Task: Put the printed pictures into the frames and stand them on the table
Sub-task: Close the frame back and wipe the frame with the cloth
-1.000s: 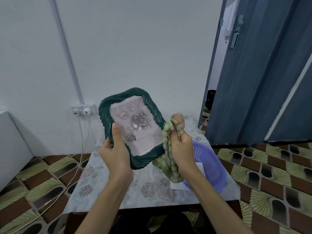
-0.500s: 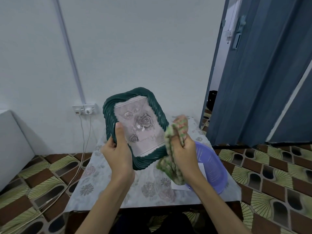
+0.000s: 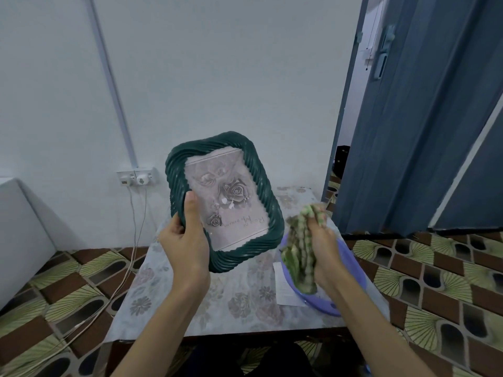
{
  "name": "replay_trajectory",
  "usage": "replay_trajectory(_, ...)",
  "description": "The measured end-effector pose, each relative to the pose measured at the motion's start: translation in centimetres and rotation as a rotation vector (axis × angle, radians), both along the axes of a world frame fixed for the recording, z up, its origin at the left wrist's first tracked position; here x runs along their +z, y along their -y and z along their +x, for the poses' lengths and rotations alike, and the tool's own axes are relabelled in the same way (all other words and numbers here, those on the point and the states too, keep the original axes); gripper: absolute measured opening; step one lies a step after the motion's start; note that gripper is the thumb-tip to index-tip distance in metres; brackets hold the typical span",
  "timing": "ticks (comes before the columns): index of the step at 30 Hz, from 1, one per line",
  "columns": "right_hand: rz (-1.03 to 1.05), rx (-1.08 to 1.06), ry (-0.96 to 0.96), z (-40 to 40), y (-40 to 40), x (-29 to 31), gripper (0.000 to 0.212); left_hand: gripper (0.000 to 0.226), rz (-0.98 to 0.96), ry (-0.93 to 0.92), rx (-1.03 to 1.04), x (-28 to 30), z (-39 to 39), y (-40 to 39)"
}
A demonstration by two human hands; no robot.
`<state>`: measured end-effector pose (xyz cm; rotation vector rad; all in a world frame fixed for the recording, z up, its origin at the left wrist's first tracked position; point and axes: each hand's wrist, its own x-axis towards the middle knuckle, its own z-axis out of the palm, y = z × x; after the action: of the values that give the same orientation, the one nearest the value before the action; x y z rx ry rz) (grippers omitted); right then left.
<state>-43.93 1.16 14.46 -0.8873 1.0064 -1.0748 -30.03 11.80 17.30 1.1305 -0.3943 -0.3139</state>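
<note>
Left hand (image 3: 187, 250) grips one green frame (image 3: 261, 197); right hand (image 3: 325, 247) clutches one bunched cloth (image 3: 299, 251).

Frame (image 3: 261, 180): dark green, twisted rope-like ribbing, looks like moulded plastic, slight sheen. Picture (image 3: 226, 202) inside: greyish rose print, smooth, glossy glazing with faint reflections. Cloth (image 3: 300, 254): green-and-pale, bumpy, nubbly weave, matt. Basin (image 3: 351, 268): lilac plastic, smooth. Table (image 3: 217, 300): covered by smooth faded floral sheet. Paper sheet (image 3: 285, 289): white, matt. Floor (image 3: 435, 281): patterned, slightly glossy.
</note>
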Motion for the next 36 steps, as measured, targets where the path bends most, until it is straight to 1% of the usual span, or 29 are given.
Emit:
replay_trajectory(2, -0.048, 0.115, 0.098, -1.1, 0.4, 0.8, 0.035, 0.038, -0.01, 0.008, -0.006, 0.3, 0.4, -0.2)
replay_trajectory(3, -0.116, 0.198, 0.139, -1.5, 0.1, 1.6, 0.033, 0.038, -0.014, 0.009, -0.008, 0.3, 0.5, -0.2)
replay_trajectory(4, -0.198, 0.283, 0.156, -1.6, -0.3, 2.5, 0.03, 0.039, -0.013, 0.011, -0.008, 0.3, 0.5, -0.2)
replay_trajectory(5, -0.295, 0.356, 0.112, -1.4, -1.0, 3.3, 0.026, 0.039, -0.014, 0.012, -0.012, 0.3, 0.4, -0.1)
replay_trajectory(6, -0.412, 0.394, -0.015, -0.9, -1.8, 3.8, 0.022, 0.038, -0.019, 0.01, -0.018, 0.3, 0.2, 0.0)
replay_trajectory(7, -0.547, 0.363, -0.192, -0.3, -2.4, 3.9, 0.019, 0.037, -0.028, 0.005, -0.027, 0.2, 0.1, 0.1)
replay_trajectory(8, -0.686, 0.258, -0.373, 0.3, -2.8, 3.5, 0.016, 0.036, -0.033, -0.001, -0.033, 0.1, 0.0, 0.1)
replay_trajectory(9, -0.799, 0.113, -0.496, 0.8, -3.1, 3.0, 0.011, 0.036, -0.032, -0.005, -0.04, 0.0, -0.1, 0.2)
replay_trajectory(10, -0.857, -0.015, -0.552, 1.1, -3.3, 2.5, 0.006, 0.035, -0.029, -0.013, -0.05, -0.2, -0.2, 0.1)
replay_trajectory(11, -0.857, -0.093, -0.55, 1.2, -3.3, 2.2, 0.003, 0.035, -0.027, -0.022, -0.065, -0.4, -0.3, 0.0)
replay_trajectory(12, -0.806, -0.113, -0.505, 1.1, -3.3, 2.0, 0.004, 0.036, -0.018, -0.03, -0.081, -0.6, -0.3, -0.1)
replay_trajectory(14, -0.704, -0.007, -0.398, 0.7, -3.2, 1.9, 0.008, 0.045, 0.002, -0.033, -0.101, -0.9, -0.1, -0.2)
replay_trajectory(15, -0.702, 0.084, -0.384, 0.5, -3.4, 1.9, 0.011, 0.049, 0.003, -0.036, -0.105, -0.8, 0.0, -0.3)
replay_trajectory(17, -0.789, 0.227, -0.467, 0.3, -3.7, 1.8, 0.019, 0.053, -0.003, -0.032, -0.102, -0.6, 0.2, -0.4)
replay_trajectory(18, -0.848, 0.235, -0.525, 0.2, -3.8, 1.7, 0.02, 0.052, 0.001, -0.016, -0.097, -0.6, 0.1, -0.4)
replay_trajectory(20, -0.91, 0.127, -0.599, 0.2, -3.9, 1.3, 0.015, 0.042, 0.015, 0.029, -0.095, -0.6, -0.2, -0.3)
replay_trajectory(21, -0.899, 0.054, -0.619, 0.3, -3.8, 1.2, 0.01, 0.038, 0.023, 0.047, -0.098, -0.6, -0.3, -0.3)
replay_trajectory(23, -0.771, -0.019, -0.6, 0.3, -3.0, 1.0, 0.008, 0.038, 0.04, 0.08, -0.098, -0.6, -0.4, -0.3)
replay_trajectory(24, -0.661, -0.013, -0.533, 0.2, -2.4, 1.1, 0.012, 0.039, 0.05, 0.101, -0.09, -0.6, -0.4, -0.3)
replay_trajectory(26, -0.417, 0.041, -0.331, -0.1, -1.3, 1.9, 0.021, 0.045, 0.076, 0.162, -0.053, -0.3, -0.1, -0.5)
replay_trajectory(27, -0.328, 0.074, -0.234, -0.5, -0.8, 2.4, 0.026, 0.048, 0.085, 0.196, -0.038, -0.2, 0.0, -0.5)
replay_trajectory(28, -0.292, 0.118, -0.174, -0.9, -0.3, 2.9, 0.031, 0.05, 0.087, 0.225, -0.026, -0.1, 0.1, -0.5)
replay_trajectory(29, -0.31, 0.172, -0.177, -1.1, -0.1, 3.4, 0.034, 0.051, 0.084, 0.251, -0.016, 0.0, 0.0, -0.5)
replay_trajectory(30, -0.358, 0.231, -0.224, -1.1, -0.2, 3.7, 0.035, 0.052, 0.079, 0.278, -0.009, 0.1, -0.2, -0.5)
replay_trajectory(32, -0.525, 0.306, -0.411, -0.4, -1.2, 4.1, 0.033, 0.052, 0.07, 0.334, 0.001, 0.4, -0.8, -0.4)
replay_trajectory(34, -0.729, 0.22, -0.602, 0.7, -2.3, 3.3, 0.023, 0.052, 0.069, 0.381, 0.008, 0.6, -1.4, -0.4)
replay_trajectory(36, -0.862, 0.089, -0.628, 1.6, -2.9, 2.1, 0.012, 0.052, 0.068, 0.386, 0.006, 0.7, -1.4, -0.4)
